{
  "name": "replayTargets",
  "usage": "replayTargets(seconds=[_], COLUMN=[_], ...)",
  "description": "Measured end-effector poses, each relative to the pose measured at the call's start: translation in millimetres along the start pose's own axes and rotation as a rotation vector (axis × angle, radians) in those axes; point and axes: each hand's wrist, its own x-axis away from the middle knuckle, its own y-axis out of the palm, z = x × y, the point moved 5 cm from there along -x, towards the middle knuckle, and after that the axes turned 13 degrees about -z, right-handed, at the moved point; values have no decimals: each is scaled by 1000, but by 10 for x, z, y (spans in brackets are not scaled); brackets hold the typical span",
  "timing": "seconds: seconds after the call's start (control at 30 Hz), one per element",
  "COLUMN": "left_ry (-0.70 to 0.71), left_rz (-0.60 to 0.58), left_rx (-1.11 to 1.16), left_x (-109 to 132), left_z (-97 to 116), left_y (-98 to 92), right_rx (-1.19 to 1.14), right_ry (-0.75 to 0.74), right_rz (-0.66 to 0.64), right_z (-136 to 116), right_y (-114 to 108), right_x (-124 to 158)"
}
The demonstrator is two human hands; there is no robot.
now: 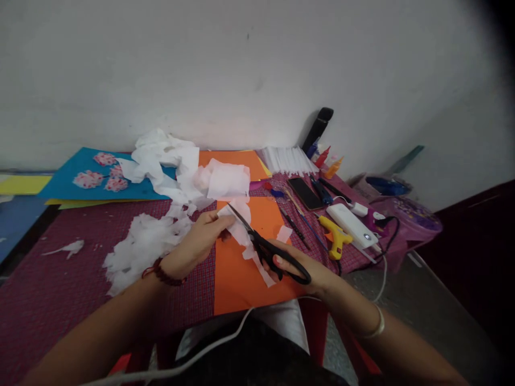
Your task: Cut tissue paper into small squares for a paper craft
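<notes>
My left hand (pixel 210 229) pinches a strip of thin white tissue paper (pixel 238 229) above an orange sheet (pixel 237 287). In my right hand (pixel 295 262) is a pair of black-handled scissors (pixel 257 238), its blades pointing up and left across the tissue paper. Narrow pieces of tissue hang down from the blades toward my right fingers. Just behind my hands stands a white tissue roll (pixel 228 180). Left of my left wrist lies a heap of crumpled tissue pieces (pixel 139 249).
A blue sheet (pixel 66 177) with pink-speckled tufts (pixel 89 178) lies back left. On the right are a phone (pixel 306 193), a yellow glue gun (pixel 335 236), a white power strip (pixel 351 225) and cables. White sticks (pixel 286 160) lie near the wall.
</notes>
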Motion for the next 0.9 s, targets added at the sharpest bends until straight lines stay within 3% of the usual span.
replayTargets(seconds=[0.47,0.63,0.9], left_ry=[39,30,108], left_rz=[-54,-27,33], left_rx=[-129,62,234], left_x=[-111,-123,-46], left_z=[22,70,-4], left_y=[-10,-29,-131], right_rx=[-8,-78,29], right_ry=[33,64,38], right_rz=[52,75,15], right_z=[142,214,62], right_y=[-117,-146,-259], right_x=[-93,-108,43])
